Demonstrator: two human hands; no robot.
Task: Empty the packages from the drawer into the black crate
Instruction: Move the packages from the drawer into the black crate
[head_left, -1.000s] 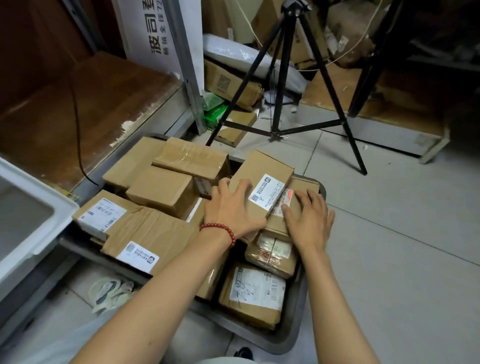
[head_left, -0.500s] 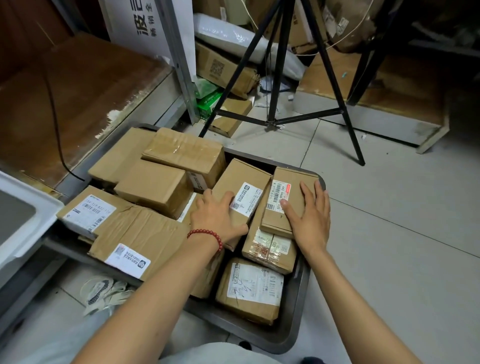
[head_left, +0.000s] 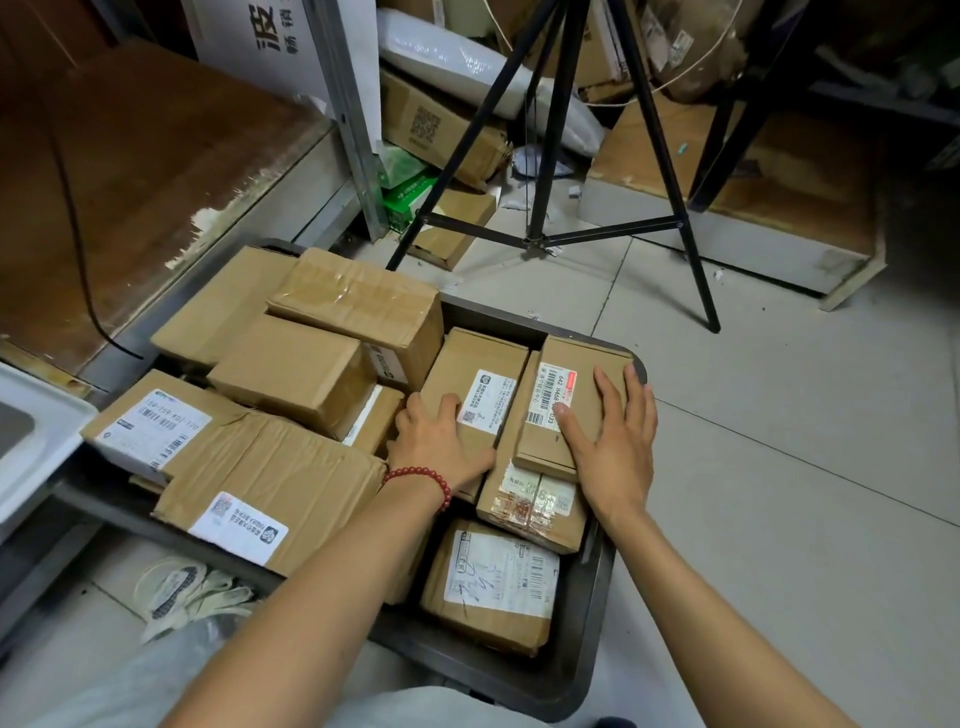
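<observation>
packages (head_left: 291, 374): matt brown cardboard, glossy tape | crate (head_left: 597, 587): dark smooth plastic | floor (head_left: 779, 519): pale smooth tile

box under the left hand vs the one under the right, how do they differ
The qr-label box has a white label with a QR code; the barcode box has a barcode label with a red strip. The left hand curls over the qr-label box's edge; the right hand lies flat on the barcode box. The barcode box sits in the far corner of the black crate, the qr-label box beside it. Both are brown cardboard.
</observation>
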